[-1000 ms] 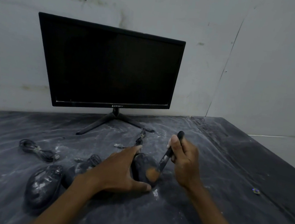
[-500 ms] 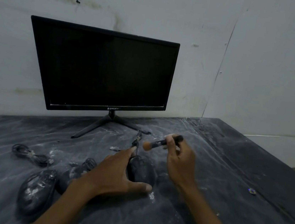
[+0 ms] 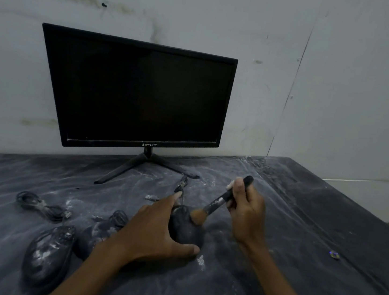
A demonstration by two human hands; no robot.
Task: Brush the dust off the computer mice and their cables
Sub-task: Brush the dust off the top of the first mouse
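Overhead, stained wall [image 3: 205, 13] backs dusty black table [image 3: 320, 273].

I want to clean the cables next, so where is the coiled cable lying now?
In the head view the coiled cable lies on the dusty table at the far left, beyond the leftmost mouse and below the monitor's left corner.

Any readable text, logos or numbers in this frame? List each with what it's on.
"QWERTY", with a small logo mark to its left: on the bottom bezel of the monitor.
Nothing else can be read. The mice, the cables and the brush show no legible marking in this dim view, and the small object at the right of the table is too small to make out any print.
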